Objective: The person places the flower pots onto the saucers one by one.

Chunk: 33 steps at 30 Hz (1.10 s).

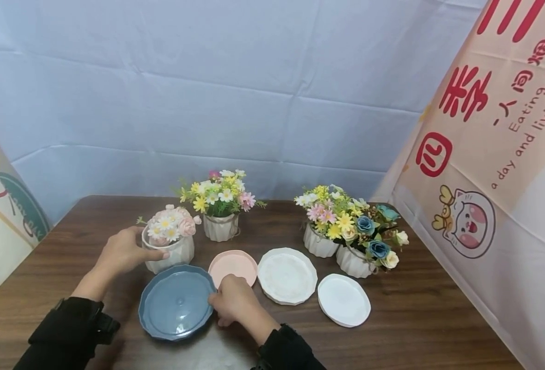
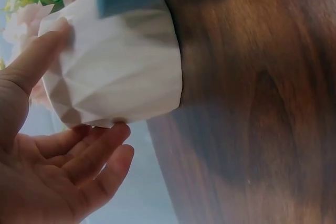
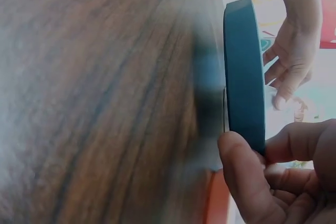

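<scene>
My left hand (image 1: 121, 251) holds a white faceted flower pot (image 1: 175, 255) filled with white daisies and pale pink blooms (image 1: 168, 226). In the left wrist view its thumb lies on one side of the pot (image 2: 115, 66) and its fingertips on another. My right hand (image 1: 236, 299) pinches the right rim of a blue plate (image 1: 177, 302) with a scalloped edge. Seen edge-on in the right wrist view, the blue plate (image 3: 245, 77) is between thumb and fingers, a little above the wood. The plate is just in front of the pot and overlaps its base in the head view.
Right of the blue plate lie a small pink plate (image 1: 233, 264), a larger white plate (image 1: 287, 276) and a smaller white plate (image 1: 343, 300). One potted bouquet (image 1: 221, 228) stands behind; two more pots (image 1: 319, 242) (image 1: 355, 263) stand at the right, near a printed cloth (image 1: 475, 154).
</scene>
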### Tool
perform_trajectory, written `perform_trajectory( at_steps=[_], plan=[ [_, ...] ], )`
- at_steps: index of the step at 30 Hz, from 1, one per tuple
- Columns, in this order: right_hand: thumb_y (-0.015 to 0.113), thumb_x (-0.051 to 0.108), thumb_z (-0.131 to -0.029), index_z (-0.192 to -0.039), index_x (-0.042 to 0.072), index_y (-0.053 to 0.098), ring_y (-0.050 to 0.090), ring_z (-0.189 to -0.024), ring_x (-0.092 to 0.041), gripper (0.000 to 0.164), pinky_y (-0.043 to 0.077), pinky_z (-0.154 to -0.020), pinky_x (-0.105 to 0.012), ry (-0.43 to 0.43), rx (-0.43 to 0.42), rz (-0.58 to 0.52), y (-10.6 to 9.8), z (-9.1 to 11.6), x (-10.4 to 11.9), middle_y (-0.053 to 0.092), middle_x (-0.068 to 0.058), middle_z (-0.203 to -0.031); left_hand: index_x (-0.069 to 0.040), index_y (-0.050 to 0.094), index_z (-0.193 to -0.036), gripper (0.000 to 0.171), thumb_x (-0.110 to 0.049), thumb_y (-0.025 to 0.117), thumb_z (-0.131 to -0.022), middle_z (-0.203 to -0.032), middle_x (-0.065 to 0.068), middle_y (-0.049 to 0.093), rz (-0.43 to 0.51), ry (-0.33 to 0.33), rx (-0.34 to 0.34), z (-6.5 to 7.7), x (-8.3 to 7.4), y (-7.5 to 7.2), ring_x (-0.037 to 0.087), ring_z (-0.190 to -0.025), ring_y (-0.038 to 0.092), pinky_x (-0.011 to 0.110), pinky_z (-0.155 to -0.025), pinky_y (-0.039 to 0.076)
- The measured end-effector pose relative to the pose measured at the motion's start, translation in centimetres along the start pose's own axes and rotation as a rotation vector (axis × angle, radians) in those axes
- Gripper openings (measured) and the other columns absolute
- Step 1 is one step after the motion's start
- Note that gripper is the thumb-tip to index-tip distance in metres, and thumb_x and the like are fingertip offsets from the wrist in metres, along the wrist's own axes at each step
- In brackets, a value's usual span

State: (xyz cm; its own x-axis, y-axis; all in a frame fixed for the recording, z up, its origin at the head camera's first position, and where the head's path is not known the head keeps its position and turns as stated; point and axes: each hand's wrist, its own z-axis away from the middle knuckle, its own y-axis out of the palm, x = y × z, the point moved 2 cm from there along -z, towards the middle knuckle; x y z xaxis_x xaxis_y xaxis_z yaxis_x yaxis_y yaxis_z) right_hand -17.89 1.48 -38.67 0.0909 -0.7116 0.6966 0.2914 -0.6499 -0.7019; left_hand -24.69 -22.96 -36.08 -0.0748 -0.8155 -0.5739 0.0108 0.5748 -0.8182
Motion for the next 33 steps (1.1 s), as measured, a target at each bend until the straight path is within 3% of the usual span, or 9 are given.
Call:
perform_trajectory(
  at_steps=[9,17,25,33],
  plan=[
    [0.054,0.005,-0.081,-0.045,0.005,0.050,0.052,-0.032,-0.009,0.036,0.039,-0.036,-0.020,-0.010,0.018,-0.012,0.1,-0.2,0.2,0.048,0.000,-0.036,0.012,0.049,-0.122,0.091,-0.055,0.076,-0.066,-0.111,0.030,0.056,-0.020,0.013,0.000,0.0,-0.3,-0.3,0.044,-0.099,0.052,0.050,-0.073,0.046],
    [0.055,0.002,-0.080,-0.047,0.005,0.051,0.054,-0.033,-0.011,0.033,0.044,-0.037,-0.021,-0.036,0.052,-0.079,1.4,-0.7,0.9,0.048,0.000,-0.037,0.014,0.048,-0.121,0.090,-0.052,0.077,-0.067,-0.110,0.031,0.055,-0.031,0.029,0.002,0.0,-0.3,-0.4,0.045,-0.098,0.052,0.049,-0.072,0.047],
    [0.056,0.005,-0.081,-0.048,0.006,0.052,0.052,-0.032,-0.010,0.033,0.044,-0.037,-0.020,-0.005,0.052,-0.010,2.5,-1.5,1.8,0.048,0.000,-0.037,0.012,0.054,-0.111,0.083,-0.052,0.078,-0.064,-0.100,0.025,0.060,-0.073,0.050,0.003,-0.2,-0.3,-0.5,0.041,-0.090,0.056,0.047,-0.068,0.047],
    [0.055,0.005,-0.082,-0.051,0.005,0.052,0.053,-0.034,-0.012,0.031,0.044,-0.035,-0.023,0.037,0.085,-0.043,3.0,-1.9,1.9,0.048,-0.002,-0.039,0.013,0.051,-0.115,0.086,-0.052,0.078,-0.065,-0.104,0.028,0.058,-0.067,0.036,0.019,-0.1,-0.4,-0.4,0.043,-0.093,0.055,0.047,-0.068,0.046]
  ],
)
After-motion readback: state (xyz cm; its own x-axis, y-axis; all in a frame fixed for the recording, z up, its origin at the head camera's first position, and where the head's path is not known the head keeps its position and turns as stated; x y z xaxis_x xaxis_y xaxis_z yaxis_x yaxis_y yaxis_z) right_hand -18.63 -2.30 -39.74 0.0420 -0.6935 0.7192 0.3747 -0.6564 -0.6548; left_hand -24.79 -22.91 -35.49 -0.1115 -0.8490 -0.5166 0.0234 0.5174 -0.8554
